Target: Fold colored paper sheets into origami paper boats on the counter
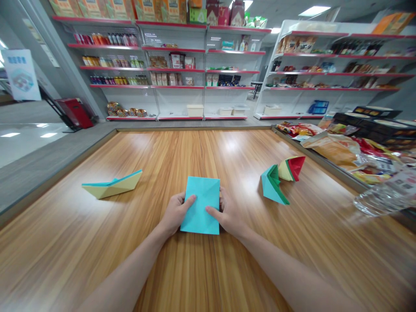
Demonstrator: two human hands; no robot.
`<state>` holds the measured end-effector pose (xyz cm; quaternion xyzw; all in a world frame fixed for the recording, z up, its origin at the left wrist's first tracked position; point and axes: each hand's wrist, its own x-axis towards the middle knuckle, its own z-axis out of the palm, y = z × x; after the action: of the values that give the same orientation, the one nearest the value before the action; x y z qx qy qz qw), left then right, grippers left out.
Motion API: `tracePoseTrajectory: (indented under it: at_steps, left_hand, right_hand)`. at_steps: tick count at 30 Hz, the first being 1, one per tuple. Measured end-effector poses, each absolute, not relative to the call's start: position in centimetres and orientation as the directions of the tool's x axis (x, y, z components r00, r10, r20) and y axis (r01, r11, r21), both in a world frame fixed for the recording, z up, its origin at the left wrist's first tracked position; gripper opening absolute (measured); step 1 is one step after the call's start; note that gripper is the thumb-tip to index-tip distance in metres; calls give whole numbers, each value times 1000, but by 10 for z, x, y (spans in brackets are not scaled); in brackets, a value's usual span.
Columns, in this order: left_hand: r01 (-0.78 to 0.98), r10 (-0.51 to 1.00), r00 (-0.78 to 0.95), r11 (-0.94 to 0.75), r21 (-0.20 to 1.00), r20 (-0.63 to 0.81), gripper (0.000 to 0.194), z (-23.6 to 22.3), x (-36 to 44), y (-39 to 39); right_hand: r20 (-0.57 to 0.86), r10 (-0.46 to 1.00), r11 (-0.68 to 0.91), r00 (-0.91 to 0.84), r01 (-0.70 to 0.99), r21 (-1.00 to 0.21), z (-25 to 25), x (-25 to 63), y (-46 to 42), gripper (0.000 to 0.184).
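A folded sheet of blue paper (202, 208) is held just above the table's middle, its long side pointing away from me. My left hand (178, 210) grips its left edge, thumb on top and fingers underneath. From the right side my right hand (229, 212) holds it the same way. The fingers beneath the paper are mostly hidden. To the left lies a yellow and blue paper boat (112, 185). On the right, a blue and green folded paper boat (273, 185) touches a yellow, red and green one (291, 168).
The wooden table (156, 151) has a raised dark rim. A clear plastic bottle (383, 199) lies at the right edge. Beyond that rim are snack packets (338, 149) and black boxes (370, 123). Stocked shelves (175, 69) stand behind the table.
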<state>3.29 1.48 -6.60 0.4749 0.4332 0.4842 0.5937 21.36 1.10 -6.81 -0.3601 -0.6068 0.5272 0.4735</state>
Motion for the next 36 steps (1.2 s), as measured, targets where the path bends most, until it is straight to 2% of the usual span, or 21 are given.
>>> tracePoseTrajectory:
  at_steps: [7,14,20,22,26,28,32,36]
  left_hand:
    - [-192,988,138,93,977,-66,34,-65,33,13]
    - [-251,996,6,90,964,-91,41,-67,35,17]
    - [-324,994,-56,75,943,-98,50,-65,35,20]
    - [-315,996,-1,86,945,-91,48,-64,35,19]
    - [-217,975,213,116,969,-69,38,-61,36,14]
    - [-184,970,232,119,976,-74,37,-61,36,13]
    - [-174,987,137,109,979,-86,35,-64,35,15]
    - [-177,993,50,116,977,-109,43,-68,34,17]
  right_hand:
    - [233,938,221,-255,-77,-972,-69,213,13,39]
    - [213,911,214,-353,-36,-976,-69,214,11,51]
    - [225,901,227,-370,-39,-973,-68,214,10,53]
    - [229,916,224,-330,-54,-973,-68,213,11,48]
    - [219,956,210,-196,-68,-975,-69,214,15,43]
    - [219,957,210,-190,-68,-975,-70,214,15,45]
    - [219,944,210,-246,-62,-976,-69,214,14,47]
    - [239,919,212,-312,-119,-970,-67,213,12,49]
